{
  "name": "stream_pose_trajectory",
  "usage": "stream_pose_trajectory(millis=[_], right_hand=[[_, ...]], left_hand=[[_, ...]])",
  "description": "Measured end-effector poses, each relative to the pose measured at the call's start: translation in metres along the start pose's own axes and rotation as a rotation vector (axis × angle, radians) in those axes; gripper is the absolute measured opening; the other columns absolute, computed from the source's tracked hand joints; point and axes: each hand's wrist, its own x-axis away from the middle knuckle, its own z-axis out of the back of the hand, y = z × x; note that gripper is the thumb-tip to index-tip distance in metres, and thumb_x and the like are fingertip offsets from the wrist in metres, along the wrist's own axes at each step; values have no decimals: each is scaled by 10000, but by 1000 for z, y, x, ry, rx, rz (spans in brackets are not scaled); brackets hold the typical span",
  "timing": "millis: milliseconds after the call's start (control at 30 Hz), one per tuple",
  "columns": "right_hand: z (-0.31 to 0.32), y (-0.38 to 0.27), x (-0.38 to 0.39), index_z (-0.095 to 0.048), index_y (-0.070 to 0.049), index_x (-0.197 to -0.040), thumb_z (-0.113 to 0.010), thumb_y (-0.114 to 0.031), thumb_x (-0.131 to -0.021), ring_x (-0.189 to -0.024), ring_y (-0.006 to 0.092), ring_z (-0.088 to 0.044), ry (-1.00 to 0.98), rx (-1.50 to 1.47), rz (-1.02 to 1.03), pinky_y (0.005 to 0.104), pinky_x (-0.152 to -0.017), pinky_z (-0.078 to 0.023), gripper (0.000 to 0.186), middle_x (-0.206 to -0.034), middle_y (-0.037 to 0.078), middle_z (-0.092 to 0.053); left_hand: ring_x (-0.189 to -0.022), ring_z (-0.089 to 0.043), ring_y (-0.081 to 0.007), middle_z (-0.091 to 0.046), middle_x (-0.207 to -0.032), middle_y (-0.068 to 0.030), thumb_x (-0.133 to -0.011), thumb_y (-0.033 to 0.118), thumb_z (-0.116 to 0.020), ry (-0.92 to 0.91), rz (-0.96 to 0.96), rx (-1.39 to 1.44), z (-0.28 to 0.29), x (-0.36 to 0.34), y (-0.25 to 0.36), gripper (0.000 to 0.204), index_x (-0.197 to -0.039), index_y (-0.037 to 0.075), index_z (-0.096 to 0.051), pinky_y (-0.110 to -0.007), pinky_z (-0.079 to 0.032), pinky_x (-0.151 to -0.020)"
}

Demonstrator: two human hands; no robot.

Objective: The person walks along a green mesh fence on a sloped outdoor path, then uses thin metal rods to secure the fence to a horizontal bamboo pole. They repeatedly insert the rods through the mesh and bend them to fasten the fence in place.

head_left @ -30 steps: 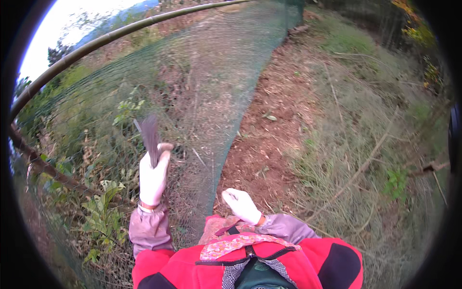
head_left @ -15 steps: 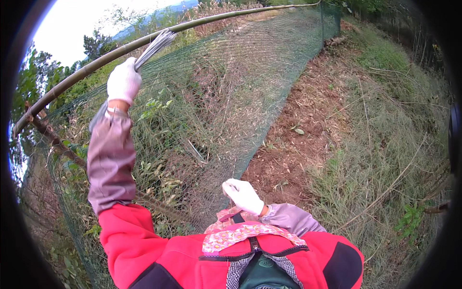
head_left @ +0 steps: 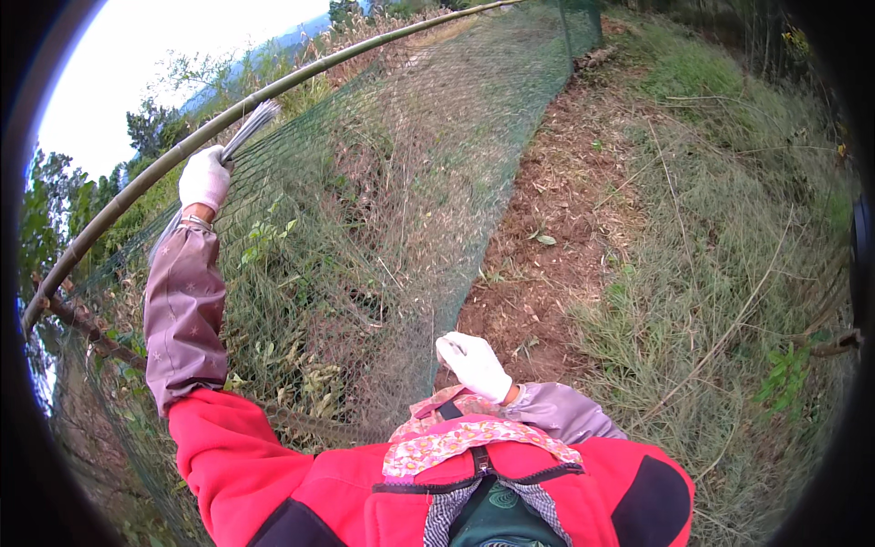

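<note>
My left hand (head_left: 205, 180), in a white glove, is raised at the left, closed around a bundle of thin grey strands (head_left: 252, 125), perhaps wire, just beside the bamboo pole (head_left: 324, 66). Whether it touches the pole I cannot tell. A green mesh net (head_left: 437, 118) spreads below the pole. My right hand (head_left: 473, 366), also gloved, is low in front of my chest by the net's lower edge, with its fingers curled and pinched; what they hold, if anything, is hidden.
A strip of reddish soil with chips (head_left: 547, 264) runs along the net, with dry grass and twigs (head_left: 711, 301) on the right. A branch post (head_left: 91, 328) crosses under the pole at left. A post (head_left: 565, 36) stands at the far end; trees lie beyond.
My left hand has risen and moved left toward the bamboo pole with the bundle. My right hand has stayed low, shifting slightly rightward in view. The camera view has shifted slightly.
</note>
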Motion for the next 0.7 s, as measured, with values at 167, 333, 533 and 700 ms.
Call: stream_pose_trajectory(millis=[167,333,533,700], right_hand=[[-2,4,-8,-583,-37,-768,-500,-329,-943,-580,165,-474,-33,29,0,320,-567,-394,351,-629,77,-518],[-8,7,-11,-597,-28,-808,-494,-343,-944,-589,197,-513,-43,18,-5,343,-581,-419,359,-658,102,-556],[-11,9,-8,-596,-34,-818,-489,-339,-949,-629,249,-553,-41,54,2,361,-612,-434,348,-681,127,-573],[-13,12,-1,-574,-19,-797,-499,-298,-955,-628,123,-482,-11,79,-18,294,-608,-413,329,-658,47,-532]], left_hand=[[-843,-627,-348,-651,-883,-140,-826,204,-629,236,-76,-45,0,-2,-7,140,-940,125,-640,-443,-501,-710],[-856,-640,-334,-643,-900,-129,-862,195,-576,235,-18,-171,-8,-7,-12,202,-1047,132,-624,-439,-506,-716],[-829,-655,-364,-627,-988,-220,-936,105,-395,191,106,-210,-11,-14,-6,454,-1386,65,-347,-444,-528,-692],[-844,-659,-378,-641,-963,-238,-907,18,-394,119,80,-186,-10,-17,-10,412,-1318,37,-360,-459,-535,-686]])
